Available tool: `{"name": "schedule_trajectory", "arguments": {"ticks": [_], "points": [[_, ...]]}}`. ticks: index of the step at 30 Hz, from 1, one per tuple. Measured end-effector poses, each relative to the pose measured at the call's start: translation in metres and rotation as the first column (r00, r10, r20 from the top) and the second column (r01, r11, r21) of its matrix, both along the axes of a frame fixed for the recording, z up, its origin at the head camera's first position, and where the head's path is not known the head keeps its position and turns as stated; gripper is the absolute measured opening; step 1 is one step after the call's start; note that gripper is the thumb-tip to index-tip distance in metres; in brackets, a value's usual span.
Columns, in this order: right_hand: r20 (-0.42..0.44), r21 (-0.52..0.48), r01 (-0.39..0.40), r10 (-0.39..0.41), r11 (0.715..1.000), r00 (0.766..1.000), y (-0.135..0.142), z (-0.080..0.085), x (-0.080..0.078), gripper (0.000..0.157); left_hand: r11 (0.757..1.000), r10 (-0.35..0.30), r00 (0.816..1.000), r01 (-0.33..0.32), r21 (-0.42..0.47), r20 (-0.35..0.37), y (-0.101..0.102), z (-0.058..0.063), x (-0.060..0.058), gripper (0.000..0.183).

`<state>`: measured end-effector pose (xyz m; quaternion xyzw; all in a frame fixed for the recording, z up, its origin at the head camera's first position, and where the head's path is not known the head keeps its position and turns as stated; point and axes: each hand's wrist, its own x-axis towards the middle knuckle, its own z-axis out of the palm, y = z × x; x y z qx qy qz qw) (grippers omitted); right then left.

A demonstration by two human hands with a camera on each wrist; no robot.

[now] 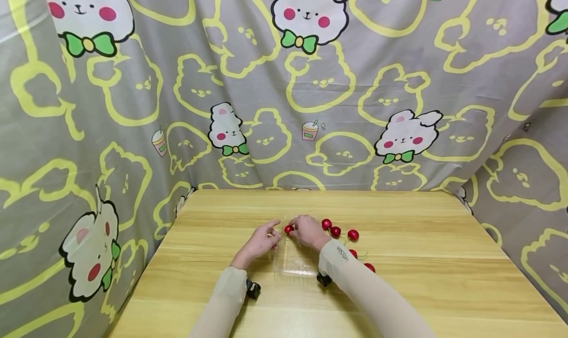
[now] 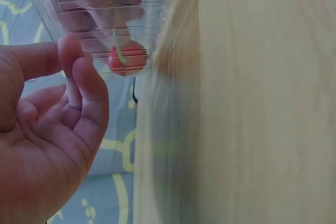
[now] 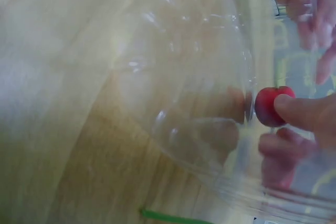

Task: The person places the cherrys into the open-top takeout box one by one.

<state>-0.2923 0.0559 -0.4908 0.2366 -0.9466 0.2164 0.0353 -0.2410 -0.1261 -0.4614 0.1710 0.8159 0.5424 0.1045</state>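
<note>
A clear plastic box [image 1: 296, 270] stands on the table between the hands. My right hand [image 1: 308, 230] reaches over it and pinches a red cherry [image 3: 266, 107] between thumb and fingers. In the left wrist view this cherry [image 2: 127, 59] shows through the ribbed plastic, a green stem across it. The left hand [image 1: 261, 240] is at the box's left side, fingers softly bent and fingertips right by the wall. Its palm [image 2: 47, 145] faces the box, with nothing seen in it.
Several more cherries lie on the table right of the box, among them one at the back [image 1: 326, 224] and one farther right [image 1: 353, 235]; the right sleeve partly covers two nearer ones. A patterned grey curtain [image 1: 328, 91] hangs behind the wooden table [image 1: 435, 259].
</note>
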Motion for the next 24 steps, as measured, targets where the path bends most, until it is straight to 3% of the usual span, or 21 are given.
{"name": "schedule_trajectory", "arguments": {"ticks": [6,9,24], "points": [[0.025,-0.029,0.017,-0.017,0.999,1.0,-0.001,0.001,0.0,0.018,1.0,0.009,1.0,-0.009,-0.013,-0.002,-0.003,-0.025,-0.016,0.054],[0.027,-0.035,0.016,-0.015,0.999,1.0,-0.001,0.002,0.0,0.017,1.0,0.012,1.0,-0.012,-0.021,0.003,-0.003,-0.029,-0.02,0.054],[0.025,-0.034,-0.012,0.013,0.999,1.0,0.001,-0.001,-0.004,0.016,1.0,-0.012,1.0,0.012,-0.006,0.016,-0.007,-0.029,-0.02,0.054]]}}
